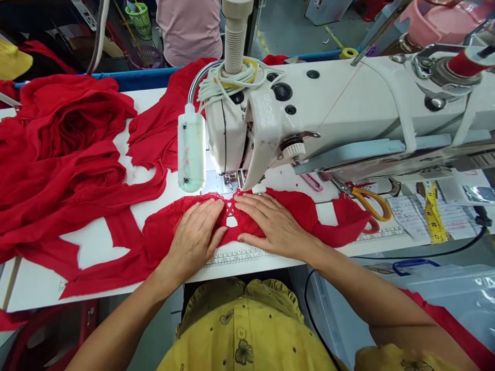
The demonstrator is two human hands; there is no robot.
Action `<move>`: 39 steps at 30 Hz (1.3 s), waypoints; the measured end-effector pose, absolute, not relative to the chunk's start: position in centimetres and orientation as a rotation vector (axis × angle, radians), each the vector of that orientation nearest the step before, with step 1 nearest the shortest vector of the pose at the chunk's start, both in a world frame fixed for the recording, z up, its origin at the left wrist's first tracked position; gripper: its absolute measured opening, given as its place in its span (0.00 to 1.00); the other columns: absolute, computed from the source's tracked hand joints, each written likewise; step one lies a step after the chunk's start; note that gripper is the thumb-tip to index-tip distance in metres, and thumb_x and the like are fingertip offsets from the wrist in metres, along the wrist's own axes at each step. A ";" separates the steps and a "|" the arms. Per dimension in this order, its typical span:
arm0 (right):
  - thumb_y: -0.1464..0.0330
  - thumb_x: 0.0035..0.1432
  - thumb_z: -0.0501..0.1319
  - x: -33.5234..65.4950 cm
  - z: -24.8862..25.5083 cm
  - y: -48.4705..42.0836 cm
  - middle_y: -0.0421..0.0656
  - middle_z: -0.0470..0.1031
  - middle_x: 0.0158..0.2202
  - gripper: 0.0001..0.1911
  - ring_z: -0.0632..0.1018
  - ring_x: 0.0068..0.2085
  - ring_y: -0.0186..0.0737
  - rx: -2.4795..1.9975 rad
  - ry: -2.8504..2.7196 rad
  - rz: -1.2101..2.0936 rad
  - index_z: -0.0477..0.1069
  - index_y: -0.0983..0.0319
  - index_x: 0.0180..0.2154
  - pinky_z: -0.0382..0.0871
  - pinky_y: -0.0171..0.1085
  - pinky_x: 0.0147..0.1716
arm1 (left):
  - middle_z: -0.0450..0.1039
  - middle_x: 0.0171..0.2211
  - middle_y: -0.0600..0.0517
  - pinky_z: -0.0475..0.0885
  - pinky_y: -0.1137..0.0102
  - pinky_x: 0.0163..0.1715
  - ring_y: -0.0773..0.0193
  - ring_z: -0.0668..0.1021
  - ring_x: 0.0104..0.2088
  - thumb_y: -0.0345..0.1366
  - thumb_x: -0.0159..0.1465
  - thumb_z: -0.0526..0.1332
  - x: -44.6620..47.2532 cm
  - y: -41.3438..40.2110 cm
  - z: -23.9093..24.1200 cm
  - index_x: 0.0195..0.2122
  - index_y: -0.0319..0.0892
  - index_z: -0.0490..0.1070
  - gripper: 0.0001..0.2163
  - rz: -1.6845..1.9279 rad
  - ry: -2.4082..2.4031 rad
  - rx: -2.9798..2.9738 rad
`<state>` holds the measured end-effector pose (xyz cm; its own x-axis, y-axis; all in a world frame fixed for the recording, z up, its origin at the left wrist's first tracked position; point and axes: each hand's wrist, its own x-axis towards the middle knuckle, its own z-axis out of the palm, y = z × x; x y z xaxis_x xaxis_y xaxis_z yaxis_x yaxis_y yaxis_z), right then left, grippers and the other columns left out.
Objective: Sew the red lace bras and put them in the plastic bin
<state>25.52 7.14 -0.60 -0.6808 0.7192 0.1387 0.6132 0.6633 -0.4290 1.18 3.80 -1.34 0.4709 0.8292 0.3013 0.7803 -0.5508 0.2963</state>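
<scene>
A red lace bra piece (157, 229) lies flat across the front of the sewing machine (297, 103), with a crossed-strap opening at its middle. My left hand (197, 229) rests flat on the piece, left of that opening, fingers stretched forward. On the other side my right hand (270, 221) also lies flat on the red fabric, its fingers extended toward the centre. The presser foot (231, 181) stands just beyond the lace edge, between and ahead of my fingertips. Fabric beneath both palms is hidden.
Heaped red fabric pieces (65, 149) cover the table's left side. Orange-handled scissors (373, 203), a pink thread snipper (312, 182) and a yellow measuring tape (435, 216) lie right. A small lamp (192, 149) hangs beside the machine head. Another person's pink shirt (189, 31) shows behind.
</scene>
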 end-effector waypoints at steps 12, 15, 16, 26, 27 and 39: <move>0.53 0.65 0.61 25.6 -0.7 7.1 0.49 0.64 0.68 0.34 0.63 0.69 0.47 -1.050 -2.583 0.507 0.59 0.60 0.66 0.56 0.54 0.69 | 0.72 0.60 0.40 0.67 0.52 0.63 0.50 0.73 0.61 0.37 0.72 0.57 1.2 3.7 -1.1 0.67 0.40 0.54 0.25 0.648 1.411 2.577; 0.53 0.65 0.61 25.5 -0.6 7.1 0.49 0.64 0.68 0.35 0.64 0.69 0.48 -1.052 -2.575 0.514 0.58 0.59 0.67 0.56 0.55 0.69 | 0.71 0.60 0.39 0.67 0.52 0.62 0.50 0.73 0.61 0.37 0.72 0.57 1.2 3.7 -1.1 0.67 0.41 0.54 0.25 0.656 1.412 2.567; 0.53 0.65 0.61 25.5 -0.6 7.1 0.49 0.64 0.68 0.35 0.64 0.69 0.48 -1.053 -2.573 0.515 0.58 0.58 0.68 0.57 0.55 0.69 | 0.71 0.60 0.39 0.67 0.51 0.62 0.50 0.73 0.61 0.37 0.72 0.57 1.2 3.7 -1.1 0.68 0.41 0.54 0.25 0.656 1.412 2.564; 0.53 0.65 0.61 25.4 -0.6 7.1 0.49 0.65 0.67 0.34 0.64 0.68 0.47 -1.056 -2.583 0.497 0.60 0.62 0.66 0.55 0.54 0.69 | 0.71 0.61 0.40 0.67 0.52 0.63 0.51 0.72 0.62 0.38 0.72 0.57 1.1 3.6 -1.0 0.67 0.40 0.56 0.24 0.633 1.423 2.521; 0.53 0.65 0.61 25.4 -0.6 7.1 0.49 0.65 0.67 0.34 0.64 0.69 0.47 -1.057 -2.582 0.496 0.60 0.61 0.66 0.55 0.54 0.69 | 0.71 0.61 0.40 0.67 0.52 0.63 0.51 0.72 0.62 0.38 0.72 0.57 1.1 3.6 -1.0 0.66 0.40 0.56 0.24 0.633 1.424 2.522; 0.53 0.65 0.61 25.5 -0.6 7.0 0.48 0.65 0.67 0.35 0.63 0.69 0.48 -1.038 -2.575 0.497 0.59 0.59 0.67 0.56 0.55 0.69 | 0.71 0.60 0.40 0.67 0.52 0.63 0.50 0.73 0.61 0.38 0.72 0.57 1.2 3.6 -0.9 0.67 0.40 0.56 0.24 0.648 1.414 2.532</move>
<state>25.51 7.04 -0.56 -0.6850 0.7104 0.1616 0.5992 0.6755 -0.4296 1.15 3.63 -0.87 0.4559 0.8419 0.2889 0.7683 -0.5361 0.3499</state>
